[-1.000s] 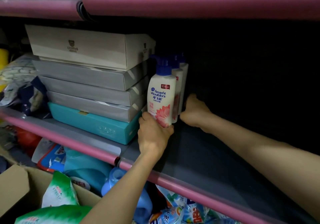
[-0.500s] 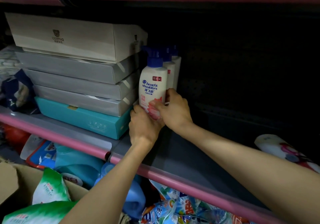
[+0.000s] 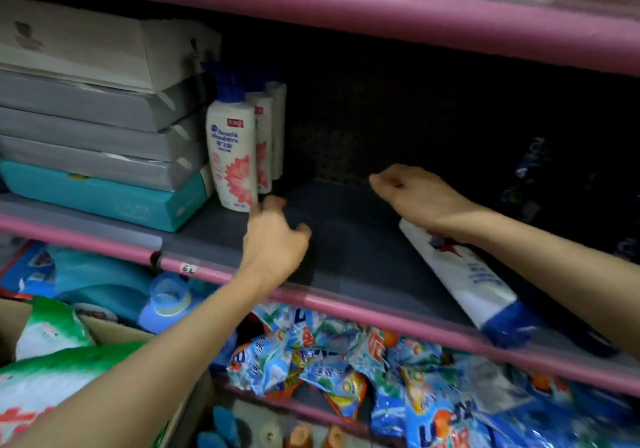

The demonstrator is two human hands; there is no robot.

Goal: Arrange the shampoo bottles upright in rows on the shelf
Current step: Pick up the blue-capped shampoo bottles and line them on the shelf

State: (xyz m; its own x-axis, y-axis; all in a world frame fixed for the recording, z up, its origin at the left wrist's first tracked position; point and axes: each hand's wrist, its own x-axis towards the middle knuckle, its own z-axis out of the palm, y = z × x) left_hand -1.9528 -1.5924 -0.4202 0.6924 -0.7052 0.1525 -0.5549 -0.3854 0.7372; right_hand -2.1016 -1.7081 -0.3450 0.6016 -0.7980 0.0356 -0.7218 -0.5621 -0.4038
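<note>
Three white shampoo bottles with blue pump caps stand upright in a row going back; the front bottle [image 3: 232, 157] shows a pink flower label. They sit on the dark grey shelf [image 3: 349, 257], against a stack of boxes. My left hand [image 3: 275, 240] hovers just right of the front bottle's base, fingers loosely curled, holding nothing. My right hand [image 3: 412, 193] is further right over the shelf, fingers curled, empty. Another white shampoo bottle [image 3: 465, 279] with a blue cap lies on its side under my right forearm, cap toward the shelf's front edge.
A stack of flat boxes [image 3: 104, 115], teal at the bottom, fills the shelf's left part. Dark bottles [image 3: 530, 170] stand dimly at the back right. A pink rail [image 3: 346, 309] edges the shelf; detergent bags [image 3: 346, 361] lie below.
Both hands have let go of the front bottle and moved right. The view has swung right, so the lying bottle is now in plain sight.
</note>
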